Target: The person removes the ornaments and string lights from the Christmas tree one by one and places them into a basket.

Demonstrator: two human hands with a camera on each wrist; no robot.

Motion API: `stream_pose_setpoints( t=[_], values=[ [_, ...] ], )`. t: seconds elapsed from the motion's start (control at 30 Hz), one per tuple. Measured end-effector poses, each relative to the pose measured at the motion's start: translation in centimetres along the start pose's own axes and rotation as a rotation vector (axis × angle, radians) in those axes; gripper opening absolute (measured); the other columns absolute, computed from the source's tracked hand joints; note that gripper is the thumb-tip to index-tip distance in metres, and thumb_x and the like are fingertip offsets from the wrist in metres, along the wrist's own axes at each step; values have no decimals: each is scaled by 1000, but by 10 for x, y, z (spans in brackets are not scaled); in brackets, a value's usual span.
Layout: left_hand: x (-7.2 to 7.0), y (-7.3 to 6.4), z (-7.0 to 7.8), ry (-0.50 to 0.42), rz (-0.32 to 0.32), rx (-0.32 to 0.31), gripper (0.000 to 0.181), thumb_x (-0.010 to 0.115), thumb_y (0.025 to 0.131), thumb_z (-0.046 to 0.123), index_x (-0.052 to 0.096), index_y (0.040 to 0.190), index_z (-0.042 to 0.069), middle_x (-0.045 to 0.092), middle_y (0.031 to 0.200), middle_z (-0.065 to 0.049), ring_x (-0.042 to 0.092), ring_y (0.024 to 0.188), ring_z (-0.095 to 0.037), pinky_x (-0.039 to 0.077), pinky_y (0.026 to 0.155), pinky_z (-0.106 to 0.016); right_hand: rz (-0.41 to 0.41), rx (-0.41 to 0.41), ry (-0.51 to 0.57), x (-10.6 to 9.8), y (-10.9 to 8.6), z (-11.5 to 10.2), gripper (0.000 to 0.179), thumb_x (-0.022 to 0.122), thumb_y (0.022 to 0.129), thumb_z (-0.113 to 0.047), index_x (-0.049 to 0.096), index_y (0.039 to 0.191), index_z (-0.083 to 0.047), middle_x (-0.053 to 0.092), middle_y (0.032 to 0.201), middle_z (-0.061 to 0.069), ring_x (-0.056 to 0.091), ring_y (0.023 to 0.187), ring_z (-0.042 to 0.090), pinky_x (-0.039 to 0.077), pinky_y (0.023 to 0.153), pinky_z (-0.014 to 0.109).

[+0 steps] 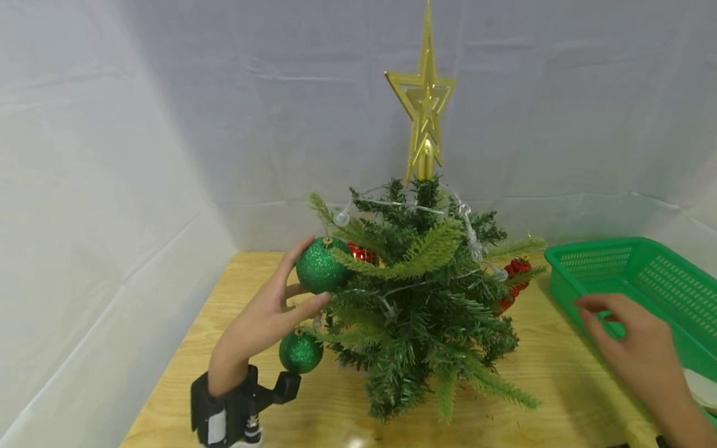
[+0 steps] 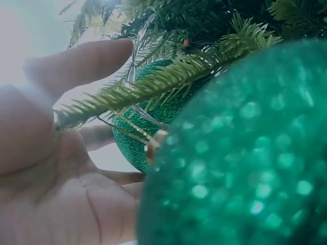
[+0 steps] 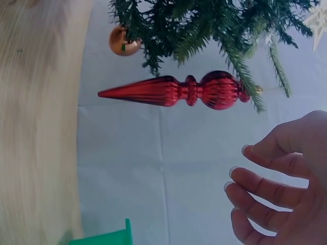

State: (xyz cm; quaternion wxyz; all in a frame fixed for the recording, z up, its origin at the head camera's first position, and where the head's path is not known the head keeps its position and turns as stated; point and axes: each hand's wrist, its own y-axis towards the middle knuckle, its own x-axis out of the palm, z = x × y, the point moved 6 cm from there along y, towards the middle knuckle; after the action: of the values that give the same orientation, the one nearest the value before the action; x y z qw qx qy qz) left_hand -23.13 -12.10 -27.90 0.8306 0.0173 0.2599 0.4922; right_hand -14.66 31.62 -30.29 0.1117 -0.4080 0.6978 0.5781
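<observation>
The green bauble (image 1: 316, 267) I hold, partly hidden by a branch (image 1: 431, 252); red bauble (image 1: 364, 252) behind, likewise; basket (image 1: 678, 289), right, cut off.

You've got a round green glitter ball (image 1: 317, 269), gold cap on top, thin strand rising from the cap. You're holding it at the left edge of the tree (image 1: 417, 330), upper half; a light-green branch tip crosses in front of the ball's right side. Your left wrist view shows the ball partly hidden behind a branch. Tree: bushy, upright, dark and lighter green needles.
</observation>
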Motion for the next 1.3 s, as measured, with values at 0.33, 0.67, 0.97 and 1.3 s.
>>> stream_pose_setpoints(
  t=[0.33,0.67,0.97,1.3],
  values=[
    [3,-4,9,108,-4,17,84,62,96,22,4,155,33,-3,161,-11,46,122,-52,57,79,-36,-83,48,22,15,-9,0,18,70,84,2,69,100,-6,67,92,9,40,87,-21,39,66,7],
    [6,-18,21,121,-26,-82,81,59,97,32,1,154,40,-2,161,-1,55,117,-42,57,75,-28,-140,102,35,21,-10,5,17,69,87,-2,70,102,-9,67,93,7,40,86,-22,39,63,6],
    [10,-28,30,186,-68,-102,73,52,101,33,2,154,37,4,161,-4,57,116,-37,56,81,-36,-172,131,66,27,-15,9,19,68,88,-1,70,104,-11,68,94,7,44,84,-20,41,63,6],
    [15,-36,36,162,-122,-117,60,36,106,29,3,156,29,3,161,-5,61,108,-31,57,74,-29,-209,166,52,32,-19,10,16,67,91,-6,69,106,-12,68,96,6,44,83,-18,44,60,12]
  ],
)
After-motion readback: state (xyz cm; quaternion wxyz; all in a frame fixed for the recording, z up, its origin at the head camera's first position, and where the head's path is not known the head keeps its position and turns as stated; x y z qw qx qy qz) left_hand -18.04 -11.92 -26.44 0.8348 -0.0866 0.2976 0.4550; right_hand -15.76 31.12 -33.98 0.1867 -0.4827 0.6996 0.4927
